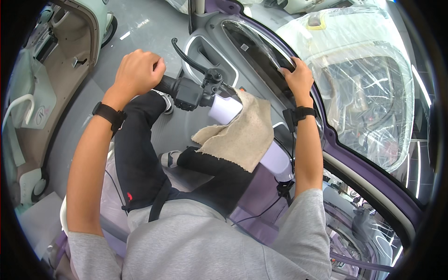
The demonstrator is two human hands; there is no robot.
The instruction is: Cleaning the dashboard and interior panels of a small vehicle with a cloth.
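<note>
My left hand point(140, 71) is a loose fist at the outer end of the black handlebar grip point(168, 85); how far it wraps the grip is hidden. A black brake lever point(187, 59) curves out beyond it. Over the middle of the pale lavender handlebar cover point(225, 110) lies a beige felt-like cloth point(241, 134) with jagged edges, touched by neither hand. At the purple windscreen frame, my right hand point(297, 75) pinches clear plastic film point(267, 52), which runs along a dark, elongated panel point(259, 64).
Beyond the purple frame point(371, 168) stands a pale vehicle body point(353, 45) wrapped in clear plastic. Another open vehicle body point(75, 38) is at the left. A grey storage recess point(201, 52) lies past the brake lever. Thin black cables point(259, 214) run beside my lap.
</note>
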